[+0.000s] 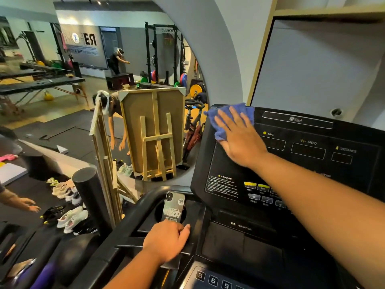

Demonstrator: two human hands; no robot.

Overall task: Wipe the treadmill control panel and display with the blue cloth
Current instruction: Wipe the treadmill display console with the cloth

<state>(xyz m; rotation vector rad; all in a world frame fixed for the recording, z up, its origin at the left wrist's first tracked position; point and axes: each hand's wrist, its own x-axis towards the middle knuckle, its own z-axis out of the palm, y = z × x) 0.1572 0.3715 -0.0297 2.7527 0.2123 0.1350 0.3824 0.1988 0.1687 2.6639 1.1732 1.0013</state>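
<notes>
Blue cloth [227,119]: far left corner of treadmill control panel [291,155], pinned under right hand [239,140], fingers spread flat, left of TIME display [273,142]. Left hand [166,240]: near left, fingers curled over console tray edge beside phone [174,207]

Phone [174,207] in printed case standing tilted in cup holder [160,211] left of console. Wooden easel [158,147] leaning against back of canvas frame [153,113]. Row of sneakers [68,207] lying on black floor mat. Black foam roller [91,197] standing upright beside them. Squat rack [162,55] and coloured weight plates [183,79] showing in mirror. Spin bike [193,126] standing behind frame.
</notes>
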